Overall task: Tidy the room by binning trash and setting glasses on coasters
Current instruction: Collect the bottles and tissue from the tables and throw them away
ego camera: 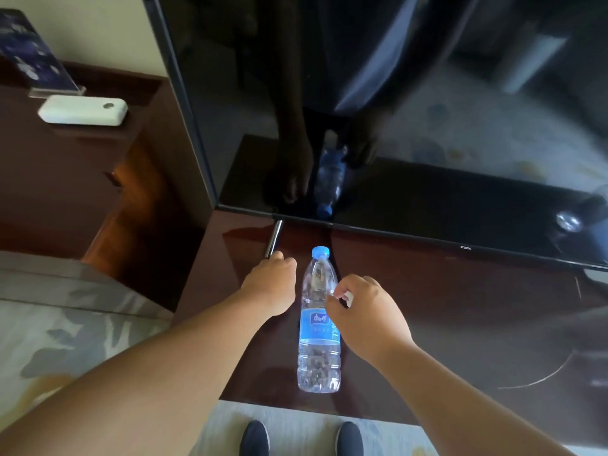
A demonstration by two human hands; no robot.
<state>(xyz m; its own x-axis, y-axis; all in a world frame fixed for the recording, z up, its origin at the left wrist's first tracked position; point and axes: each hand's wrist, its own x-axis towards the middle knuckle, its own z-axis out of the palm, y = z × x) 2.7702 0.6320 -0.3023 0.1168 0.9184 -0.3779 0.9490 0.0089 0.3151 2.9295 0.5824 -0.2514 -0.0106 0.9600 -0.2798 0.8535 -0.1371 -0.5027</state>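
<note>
Bottle (pixel 319 324) stands upright near the tabletop (pixel 444 307) edge between my hands; right hand (pixel 365 314) fingers pinch a white scrap, left hand (pixel 271 281) curled shut, so I could knock it over.

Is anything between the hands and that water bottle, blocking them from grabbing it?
Nothing visible. The bottle stands upright on the cabinet, with the left hand just beside it and the right hand at its shoulder. Whether the right fingers already touch it is unclear.
</note>
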